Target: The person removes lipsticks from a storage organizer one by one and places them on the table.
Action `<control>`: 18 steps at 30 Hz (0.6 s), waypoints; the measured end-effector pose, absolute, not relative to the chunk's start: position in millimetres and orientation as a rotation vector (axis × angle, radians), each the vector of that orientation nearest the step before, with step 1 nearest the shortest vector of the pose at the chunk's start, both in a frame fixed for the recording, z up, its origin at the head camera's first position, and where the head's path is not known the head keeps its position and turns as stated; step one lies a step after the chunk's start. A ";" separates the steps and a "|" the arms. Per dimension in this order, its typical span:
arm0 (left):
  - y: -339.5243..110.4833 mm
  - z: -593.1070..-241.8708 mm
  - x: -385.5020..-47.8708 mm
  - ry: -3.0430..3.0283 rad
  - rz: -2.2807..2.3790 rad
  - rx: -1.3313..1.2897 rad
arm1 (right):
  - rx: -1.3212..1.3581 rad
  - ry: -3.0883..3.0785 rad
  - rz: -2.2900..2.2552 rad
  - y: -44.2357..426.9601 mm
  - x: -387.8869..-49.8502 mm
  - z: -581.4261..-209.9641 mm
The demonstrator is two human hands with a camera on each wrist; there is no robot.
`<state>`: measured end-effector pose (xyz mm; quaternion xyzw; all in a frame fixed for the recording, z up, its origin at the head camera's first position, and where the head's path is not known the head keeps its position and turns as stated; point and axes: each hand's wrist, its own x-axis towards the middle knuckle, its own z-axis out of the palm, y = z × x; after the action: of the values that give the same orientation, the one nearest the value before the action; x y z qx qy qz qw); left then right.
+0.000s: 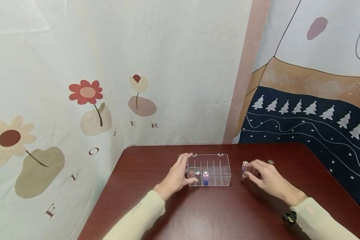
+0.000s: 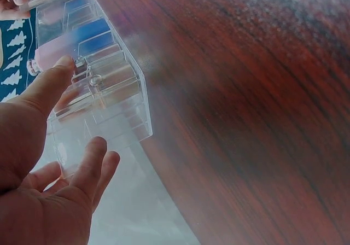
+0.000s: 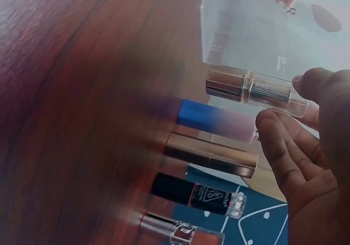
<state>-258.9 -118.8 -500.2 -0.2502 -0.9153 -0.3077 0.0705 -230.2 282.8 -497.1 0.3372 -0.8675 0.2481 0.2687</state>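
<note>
A clear divided box (image 1: pixel 225 181) with its lid raised stands on the table. My left hand (image 1: pixel 175 175) rests around its left end, with the thumb (image 2: pixel 52 83) across the front compartments in the left wrist view. Inside are a pink-and-blue tube (image 1: pixel 205 179) and other tubes toward the left. To the right of the box, my right hand (image 1: pixel 271 180) pinches a clear-capped lipstick tube (image 3: pixel 227 85) between thumb and fingers (image 3: pixel 273 135). Another pink-and-blue tube (image 3: pixel 205 119) stands just beyond it in the right wrist view.
Beside that tube stand a rose-gold tube (image 3: pixel 210 155), a black tube (image 3: pixel 191 193) and a silver-and-orange tube (image 3: pixel 178 228). The reddish-brown table (image 1: pixel 222 210) meets printed cloth walls at the back and right. A dark watch-like item (image 1: pixel 290 217) is at my right wrist.
</note>
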 end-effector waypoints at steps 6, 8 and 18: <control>-118.2 -500.8 -259.1 -2.760 -0.968 -0.739 | 0.892 -2.396 0.662 286.2 -230.3 -501.3; -118.0 -500.8 -259.2 -2.757 -0.979 -0.734 | 0.879 -2.417 0.658 287.2 -230.2 -502.0; -118.9 -502.4 -259.9 -2.732 -0.902 -0.768 | 0.851 -2.467 0.661 291.2 -230.9 -506.7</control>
<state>-259.9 -118.9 -502.4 -0.2572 -0.9144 -0.3018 0.0817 -230.9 291.2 -506.7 0.3081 -0.8934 0.2394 0.2228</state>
